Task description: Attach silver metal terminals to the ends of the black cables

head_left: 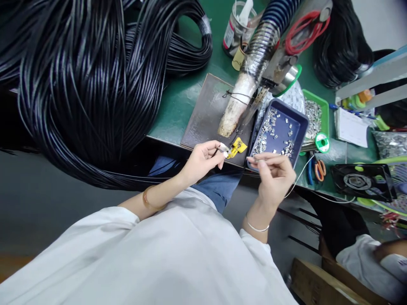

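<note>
My left hand [205, 160] is closed in a pinch on a thin black cable [216, 151], whose end is close to a yellow fixture [238, 147] on a dark board [203, 114]. Something small and white shows at those fingertips; what it is, I cannot tell. To the right, my right hand [274, 173] pinches thumb against fingers over the near edge of a blue tray [301, 127]. A thin greyish bit shows between these fingers, too small to name. Small metal pieces [270, 123] lie scattered in the tray.
A large bundle of black cables [95, 84] covers the left side. A ribbed hose [263, 46] slants down above the board. Beyond the tray are a green bin [324, 112], a solder spool [322, 142], pliers [319, 169] and a fan [362, 182]. Another person's sleeve [365, 254] appears lower right.
</note>
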The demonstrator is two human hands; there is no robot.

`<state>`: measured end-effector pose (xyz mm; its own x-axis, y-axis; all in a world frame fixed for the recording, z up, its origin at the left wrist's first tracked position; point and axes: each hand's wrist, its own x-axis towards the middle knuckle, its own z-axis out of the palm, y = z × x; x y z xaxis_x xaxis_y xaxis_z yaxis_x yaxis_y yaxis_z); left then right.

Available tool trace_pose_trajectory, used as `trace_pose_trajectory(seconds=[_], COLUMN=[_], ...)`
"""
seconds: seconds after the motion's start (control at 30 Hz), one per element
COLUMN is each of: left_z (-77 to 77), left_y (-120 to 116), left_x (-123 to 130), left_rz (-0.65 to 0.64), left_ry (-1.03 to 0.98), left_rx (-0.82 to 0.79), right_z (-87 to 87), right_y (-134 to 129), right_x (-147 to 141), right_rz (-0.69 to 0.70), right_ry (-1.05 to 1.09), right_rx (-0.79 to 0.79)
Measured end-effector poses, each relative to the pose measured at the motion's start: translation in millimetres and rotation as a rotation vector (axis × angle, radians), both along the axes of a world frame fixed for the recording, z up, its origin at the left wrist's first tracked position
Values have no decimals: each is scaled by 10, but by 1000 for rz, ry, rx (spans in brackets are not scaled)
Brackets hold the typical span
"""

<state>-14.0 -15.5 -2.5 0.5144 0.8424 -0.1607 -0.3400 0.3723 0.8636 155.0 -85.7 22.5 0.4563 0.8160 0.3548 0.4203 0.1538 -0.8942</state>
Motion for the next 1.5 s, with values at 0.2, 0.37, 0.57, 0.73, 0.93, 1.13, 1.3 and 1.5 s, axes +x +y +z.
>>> trace_pose_trajectory(seconds=[0.2, 0.37, 0.57, 0.73, 0.93, 1.13, 1.3, 1.5], left_z=[12, -8, -47, -49, -65, -81, -69, -83], left_y=[-16, -31, -74, -45, -40, -27, 17, 14], left_x=[40, 45, 54, 36, 26, 14, -13, -11], left_rz=[2, 1, 16, -32, 3, 1, -19, -93], left_ry=[60, 114, 164, 99, 228, 273, 264, 227], left_rx=[127, 207, 260, 183, 233, 284, 303, 286], right_z=[-178, -249, -309, -331, -233, -218, -216, -281], right_y=[104, 142, 74, 52, 44, 46, 35, 40], right_x=[-218, -181, -310, -311, -272, -225, -170, -254], right_rz=[56, 207, 48, -36, 105, 135, 191, 159], right_ry=[-57, 65, -218, -314, -71, -195, -421, -516], right_rx=[26, -40, 88, 161, 157, 122, 85, 63])
